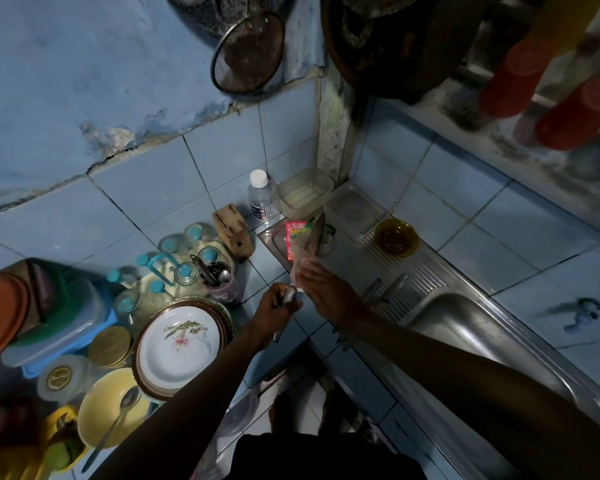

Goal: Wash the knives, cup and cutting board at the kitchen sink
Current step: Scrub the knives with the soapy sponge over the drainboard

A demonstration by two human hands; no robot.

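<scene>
Head view: left hand (278,308) curled round the handle of a large knife (310,244), blade pointing away over the drainboard (409,282); right hand (321,289) with fingers extended against the blade's base. Beyond right hand, amber bowl (397,237), contents unclear. Left of left hand, mug (222,278) holding utensils, stacked plates (181,344).

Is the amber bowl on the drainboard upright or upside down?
Upright. The amber bowl sits on the ribbed drainboard with its opening facing up, so its inner bottom is visible; whether it holds anything, I cannot tell.
</scene>
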